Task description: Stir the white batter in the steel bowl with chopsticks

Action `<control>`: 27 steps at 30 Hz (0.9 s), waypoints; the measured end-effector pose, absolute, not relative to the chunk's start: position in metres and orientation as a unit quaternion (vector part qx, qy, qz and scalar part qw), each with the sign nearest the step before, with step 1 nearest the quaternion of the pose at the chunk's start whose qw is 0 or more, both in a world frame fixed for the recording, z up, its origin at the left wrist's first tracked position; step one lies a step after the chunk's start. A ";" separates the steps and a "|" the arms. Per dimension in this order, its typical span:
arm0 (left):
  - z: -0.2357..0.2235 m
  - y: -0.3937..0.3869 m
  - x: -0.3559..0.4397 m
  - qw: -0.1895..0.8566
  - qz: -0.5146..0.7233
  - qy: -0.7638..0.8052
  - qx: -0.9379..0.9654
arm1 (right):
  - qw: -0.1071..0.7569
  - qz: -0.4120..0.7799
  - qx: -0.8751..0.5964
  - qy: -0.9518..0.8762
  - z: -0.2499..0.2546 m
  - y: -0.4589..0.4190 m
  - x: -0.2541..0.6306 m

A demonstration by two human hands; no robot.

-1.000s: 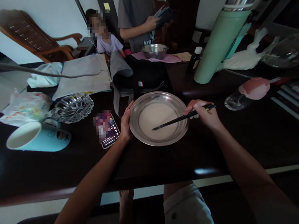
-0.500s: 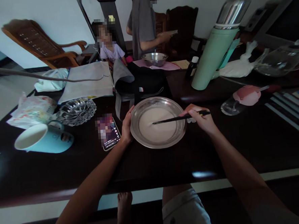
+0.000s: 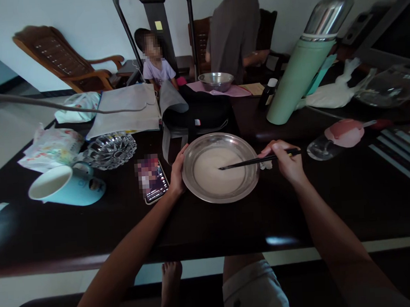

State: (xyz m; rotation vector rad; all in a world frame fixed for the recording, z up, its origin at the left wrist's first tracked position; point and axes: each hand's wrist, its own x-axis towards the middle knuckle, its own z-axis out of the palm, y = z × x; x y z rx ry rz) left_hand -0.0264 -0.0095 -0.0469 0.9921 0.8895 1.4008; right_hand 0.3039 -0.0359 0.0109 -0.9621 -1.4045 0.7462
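A round steel bowl (image 3: 222, 198) with a wide rim stands on the dark table in front of me, holding a pale, milky liquid (image 3: 215, 183). My left hand (image 3: 179, 171) grips the bowl's left rim, its fingers partly hidden behind the edge. Black chopsticks (image 3: 250, 162) are pinched in my right hand (image 3: 286, 160), to the right of the bowl. Their tips dip into the liquid near its middle. Left of my left hand lies a phone (image 3: 154, 180) with its screen lit. A crumpled white scrap (image 3: 266, 165) sits between the bowl and my right hand.
A blue mug (image 3: 68, 186), glass dish (image 3: 111, 150) and plastic bags stand left. Behind the bowl lies a black bag (image 3: 205, 109). A green thermos (image 3: 300, 69) and pink-topped cup (image 3: 344, 133) are right. Two people (image 3: 158, 68) are across the table, near another steel bowl (image 3: 216, 82).
My right hand has shifted slightly right with the chopsticks, whose tips stay in the liquid. The standing person across the table has moved right and turned. The whole view has shifted a little.
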 end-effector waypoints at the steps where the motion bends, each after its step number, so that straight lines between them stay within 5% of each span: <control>1: -0.046 -0.010 -0.026 0.569 0.596 0.378 0.422 | 0.607 0.337 -0.412 -0.590 0.010 -0.036 0.304; 7: -0.044 -0.010 -0.027 0.577 0.595 0.379 0.411 | 0.538 0.354 -0.402 -0.651 0.011 -0.037 0.301; 13: -0.046 -0.008 -0.027 0.575 0.598 0.371 0.417 | 0.605 0.340 -0.412 -0.591 0.011 -0.037 0.303; 19: -0.049 -0.007 -0.028 0.574 0.598 0.381 0.409 | 0.546 0.345 -0.399 -0.651 0.010 -0.036 0.302; 27: -0.045 -0.009 -0.027 0.575 0.593 0.377 0.419 | 0.574 0.360 -0.394 -0.621 0.007 -0.035 0.304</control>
